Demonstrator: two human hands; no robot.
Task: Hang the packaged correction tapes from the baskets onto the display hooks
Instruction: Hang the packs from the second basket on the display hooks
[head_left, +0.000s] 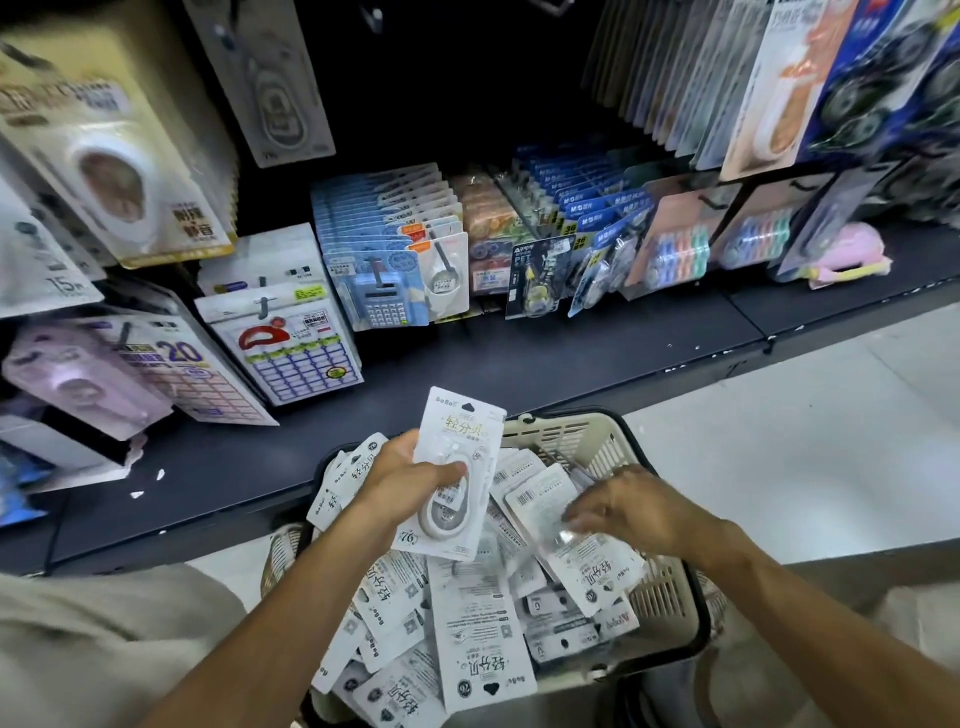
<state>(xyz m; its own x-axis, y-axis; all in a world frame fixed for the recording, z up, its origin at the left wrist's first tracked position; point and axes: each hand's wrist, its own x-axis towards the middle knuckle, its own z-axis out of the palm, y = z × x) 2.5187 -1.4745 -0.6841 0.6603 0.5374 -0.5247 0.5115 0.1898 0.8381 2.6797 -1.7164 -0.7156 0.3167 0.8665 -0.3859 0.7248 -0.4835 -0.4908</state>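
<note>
The left hand (410, 480) is closing its thumb and fingers around one flat white pack (457, 467) of correction tape, holding it up just above the basket (597, 441), which is sitting full of the same packs by the dark shelf (519, 358). The right hand (634, 506) is reaching down with bent fingers onto another pack (587, 551) in the pile, but its blur is hiding whether it is gripping yet. The packs are probably light, thin, bendy and a bit slippery, so pinching the card edge below the top hole is looking best
</note>
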